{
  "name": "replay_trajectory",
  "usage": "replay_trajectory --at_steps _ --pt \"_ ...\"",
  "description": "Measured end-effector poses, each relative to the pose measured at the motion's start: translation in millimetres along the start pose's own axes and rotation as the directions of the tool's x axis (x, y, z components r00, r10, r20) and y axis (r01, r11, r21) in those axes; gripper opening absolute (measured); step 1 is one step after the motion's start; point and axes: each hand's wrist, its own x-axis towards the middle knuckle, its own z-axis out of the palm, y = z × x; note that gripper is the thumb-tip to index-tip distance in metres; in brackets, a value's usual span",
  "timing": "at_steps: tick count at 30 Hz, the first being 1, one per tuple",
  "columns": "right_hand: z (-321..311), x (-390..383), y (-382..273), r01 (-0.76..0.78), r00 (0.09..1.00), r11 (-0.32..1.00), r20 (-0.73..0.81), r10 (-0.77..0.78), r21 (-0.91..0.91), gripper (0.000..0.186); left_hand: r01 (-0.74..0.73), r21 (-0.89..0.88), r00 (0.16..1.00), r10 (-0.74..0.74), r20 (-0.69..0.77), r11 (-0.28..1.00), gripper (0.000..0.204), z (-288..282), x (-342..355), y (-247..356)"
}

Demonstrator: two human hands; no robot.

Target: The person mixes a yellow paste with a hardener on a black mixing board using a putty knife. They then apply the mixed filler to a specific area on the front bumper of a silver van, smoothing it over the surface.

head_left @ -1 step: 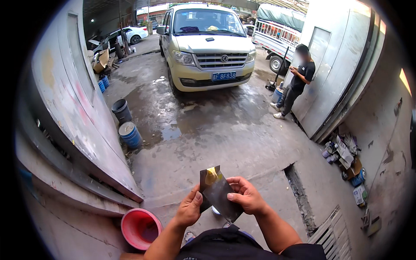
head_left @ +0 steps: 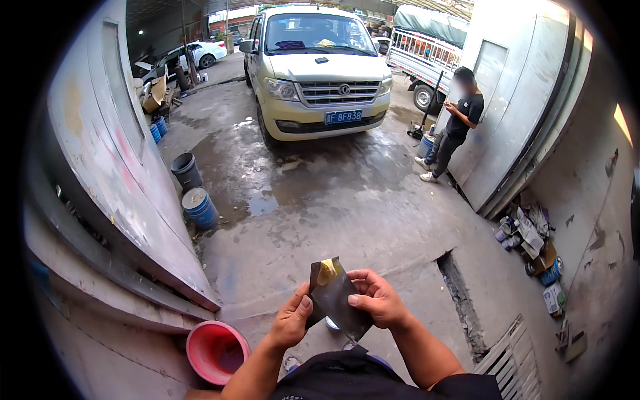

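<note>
My left hand (head_left: 292, 316) pinches a dark, thin, flat scraper plate (head_left: 314, 315) by its left side. My right hand (head_left: 380, 300) grips another dark scraper plate (head_left: 341, 307), thumb on its face and fingers behind. The right plate overlaps the left one in front of my body, and the two appear to touch. A lump of yellow paste (head_left: 327, 272) is on the upper end of the plates; which plate bears it, I cannot tell for sure.
A pink bucket (head_left: 208, 353) stands at my lower left. Ahead are a pale van (head_left: 327, 87), a blue drum (head_left: 199, 208) and a dark bucket (head_left: 187, 170). A person (head_left: 457, 123) stands by the right door. A floor channel (head_left: 462, 303) and clutter (head_left: 537, 243) lie at right.
The plates have shifted very slightly against each other, and the yellow paste patch looks a little different in shape. Both hands keep their hold.
</note>
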Motion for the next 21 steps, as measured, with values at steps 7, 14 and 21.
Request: replay_trajectory --at_steps 7,14,21 --pt "-3.5 9.7 -42.8 0.218 0.966 0.969 0.114 -0.232 0.119 0.045 0.195 0.185 0.972 -0.215 0.097 0.963 0.046 -21.8 2.7 21.5" --pt "18.3 11.5 -61.1 0.565 0.785 0.673 0.561 -0.261 -0.477 0.055 0.337 -0.538 0.93 -0.186 0.316 0.772 0.058 -29.2 -7.3 11.4" --pt "-12.4 18.8 -48.3 0.423 0.903 0.282 0.374 -0.212 -0.861 0.052 0.282 -0.554 0.954 -0.169 0.248 0.783 0.057 -11.2 -9.9 6.1"
